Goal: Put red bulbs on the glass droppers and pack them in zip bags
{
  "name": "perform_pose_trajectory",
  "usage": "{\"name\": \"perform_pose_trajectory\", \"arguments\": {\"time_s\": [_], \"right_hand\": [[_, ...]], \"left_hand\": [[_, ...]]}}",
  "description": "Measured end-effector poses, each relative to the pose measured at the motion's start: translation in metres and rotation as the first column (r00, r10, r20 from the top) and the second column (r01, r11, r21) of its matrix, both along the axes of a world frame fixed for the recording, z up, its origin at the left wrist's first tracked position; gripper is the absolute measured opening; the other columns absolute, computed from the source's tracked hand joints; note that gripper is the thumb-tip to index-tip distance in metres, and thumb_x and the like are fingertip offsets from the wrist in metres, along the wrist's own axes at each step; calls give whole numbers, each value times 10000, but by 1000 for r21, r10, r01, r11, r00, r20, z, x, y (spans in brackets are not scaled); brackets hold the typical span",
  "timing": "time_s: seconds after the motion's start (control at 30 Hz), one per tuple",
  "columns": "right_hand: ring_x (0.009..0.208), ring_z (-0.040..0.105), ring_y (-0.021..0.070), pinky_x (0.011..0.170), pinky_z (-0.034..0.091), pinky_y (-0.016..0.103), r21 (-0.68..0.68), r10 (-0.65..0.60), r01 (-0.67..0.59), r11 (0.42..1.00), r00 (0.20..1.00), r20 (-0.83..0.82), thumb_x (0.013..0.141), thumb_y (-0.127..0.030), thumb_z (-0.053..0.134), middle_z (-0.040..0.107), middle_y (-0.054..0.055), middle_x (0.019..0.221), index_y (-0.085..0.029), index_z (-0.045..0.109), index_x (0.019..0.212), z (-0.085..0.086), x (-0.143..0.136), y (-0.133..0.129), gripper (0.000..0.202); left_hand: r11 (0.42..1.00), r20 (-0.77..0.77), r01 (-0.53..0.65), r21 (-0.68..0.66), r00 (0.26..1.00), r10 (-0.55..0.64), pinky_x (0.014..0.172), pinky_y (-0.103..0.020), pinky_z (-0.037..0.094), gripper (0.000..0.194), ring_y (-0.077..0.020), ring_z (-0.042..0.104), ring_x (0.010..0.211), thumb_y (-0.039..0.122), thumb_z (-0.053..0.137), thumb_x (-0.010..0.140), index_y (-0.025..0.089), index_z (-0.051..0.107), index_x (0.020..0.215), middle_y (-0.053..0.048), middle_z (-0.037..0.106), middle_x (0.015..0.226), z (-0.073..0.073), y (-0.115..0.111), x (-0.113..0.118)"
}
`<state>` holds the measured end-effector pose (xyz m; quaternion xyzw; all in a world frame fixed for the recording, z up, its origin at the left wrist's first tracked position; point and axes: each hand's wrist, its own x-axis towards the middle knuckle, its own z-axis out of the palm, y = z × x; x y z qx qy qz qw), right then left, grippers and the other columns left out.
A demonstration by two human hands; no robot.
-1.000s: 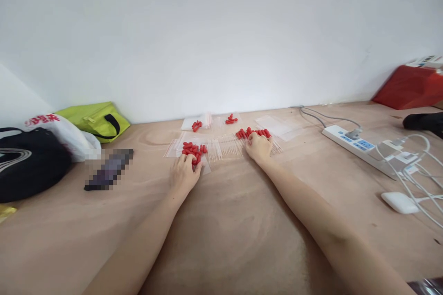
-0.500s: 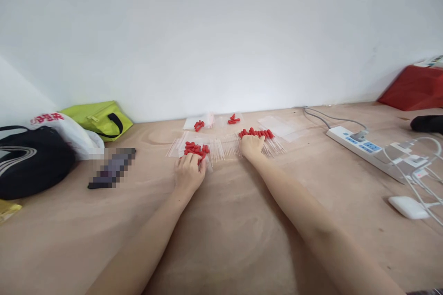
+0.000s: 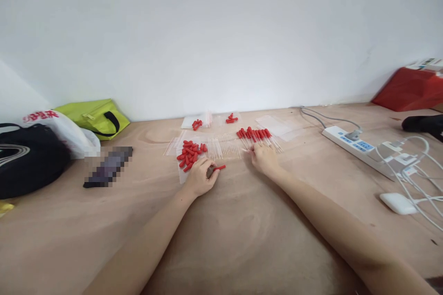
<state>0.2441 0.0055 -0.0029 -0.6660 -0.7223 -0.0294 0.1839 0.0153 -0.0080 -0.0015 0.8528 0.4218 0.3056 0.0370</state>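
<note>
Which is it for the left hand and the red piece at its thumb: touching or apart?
Touching. The head view shows the left hand pinching the red piece between thumb and finger, one end sticking out.

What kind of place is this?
Probably an indoor work spot, maybe somebody's table: there's a broad wooden surface against a pale wall, a power strip, and lots of little red pieces spread out.

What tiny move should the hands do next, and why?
Maybe move the red piece toward the right hand: the left hand pinches it, apart from the red pile. The right hand is beside red-tipped sticks; whether it grips a stick is too small to tell.
</note>
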Motion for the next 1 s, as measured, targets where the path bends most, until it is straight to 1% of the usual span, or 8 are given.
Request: {"name": "perform_pose_trajectory", "arguments": {"time_s": [0.07,0.17,0.3,0.43,0.6,0.67,0.8,1.0], "right_hand": [[831,530,223,737,269,339,7,155,-155,988,988,0,836,-266,423,627,91,848,-162,564,806,-4,11,-10,177],[800,517,193,727,293,314,-10,337,-337,941,941,-37,820,-281,476,613,60,790,-176,552,741,-9,20,-17,152],[747,499,160,686,338,274,13,441,-446,895,878,-186,768,-353,553,581,37,764,-179,542,760,-7,17,-14,174],[766,496,157,686,345,276,25,458,-469,883,848,-265,707,-439,604,570,41,821,-182,541,813,-7,3,-12,285],[788,495,166,711,302,303,-41,438,-458,888,870,-227,783,-347,539,579,19,768,-189,534,737,-13,-8,-15,164],[796,497,169,720,288,310,-29,411,-428,903,882,-231,802,-331,514,585,21,775,-187,527,746,-14,-9,-17,155],[762,510,148,717,272,301,-2,351,-372,928,878,-324,831,-298,468,597,20,782,-182,512,751,-15,-8,-18,148],[698,516,124,693,260,285,12,371,-392,920,860,-350,827,-296,478,597,4,752,-177,514,759,-15,-8,-17,142]], "left_hand": [[1000,-4,13,-4,1000,-13,709,-322,440,126,-185,533,766,256,551,750,159,579,825,-47,562,776,-1,1,2],[999,-4,41,-27,999,-41,700,-302,445,178,-170,532,763,310,563,761,175,616,864,-41,559,801,-5,3,4],[998,4,38,-54,999,-38,644,-271,438,162,-141,529,700,268,514,810,182,648,843,-34,560,776,-9,4,6],[999,-51,20,-45,998,-22,690,-304,417,162,-163,542,749,269,496,827,191,638,828,-31,601,795,-5,3,7],[999,-65,13,-47,998,-16,745,-328,389,127,-182,552,820,249,471,841,191,584,848,-23,630,853,-3,3,7],[999,-69,3,-47,998,-7,750,-330,380,125,-185,554,826,243,463,845,184,571,866,-25,633,851,-3,3,6],[999,-82,15,-35,996,-18,763,-329,358,142,-179,557,840,248,444,857,196,573,887,-15,645,879,-4,2,6],[996,-87,82,37,993,-78,758,-323,326,192,-164,565,853,248,454,863,215,565,1015,-3,667,930,-3,2,6]]}}
